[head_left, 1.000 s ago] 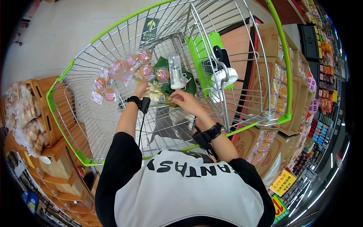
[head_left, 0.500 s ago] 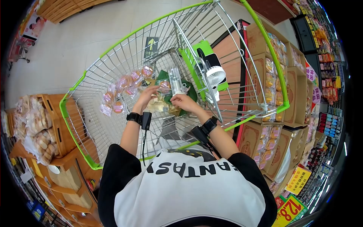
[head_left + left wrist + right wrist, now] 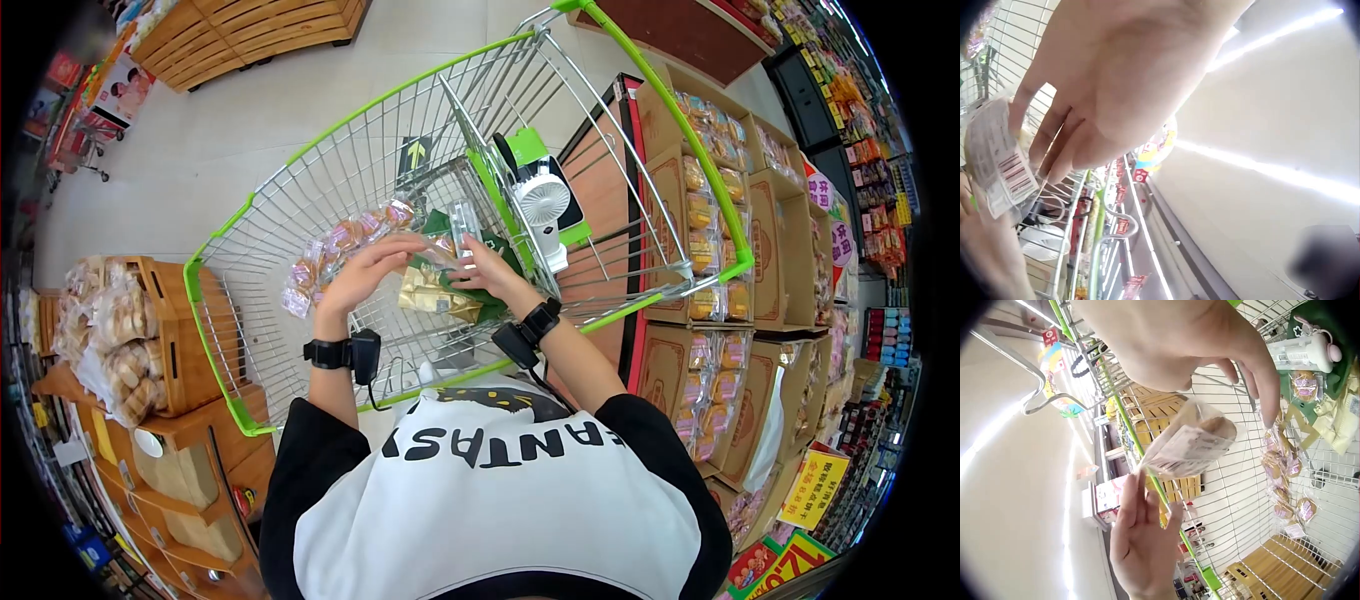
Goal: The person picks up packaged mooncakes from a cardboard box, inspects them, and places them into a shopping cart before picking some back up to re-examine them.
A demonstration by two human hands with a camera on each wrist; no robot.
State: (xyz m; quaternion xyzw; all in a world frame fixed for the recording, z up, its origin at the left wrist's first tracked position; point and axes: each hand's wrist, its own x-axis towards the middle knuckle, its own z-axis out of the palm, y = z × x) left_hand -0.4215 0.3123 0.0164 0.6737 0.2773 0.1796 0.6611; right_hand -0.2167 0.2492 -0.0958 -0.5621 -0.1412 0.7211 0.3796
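While both arms reach forward over the shopping cart [image 3: 290, 160], a packet [image 3: 1191, 447] hangs between the hands

The left hand [image 3: 365, 280], fingers nearly straight, pinches a corner of it at the fingertips. Loosely bent, the fingers of the right hand [image 3: 490, 275] are parted beside it; whether they touch it I cannot tell. Both forearms angle inward, elbows low.

Only the left wrist view shows a clear barcode label [image 3: 1007, 165]; the right wrist view instead shows something round and brown inside the wrapper. From the head, the white fan [image 3: 544, 200] appears whole, clipped near the green panel [image 3: 487, 180].
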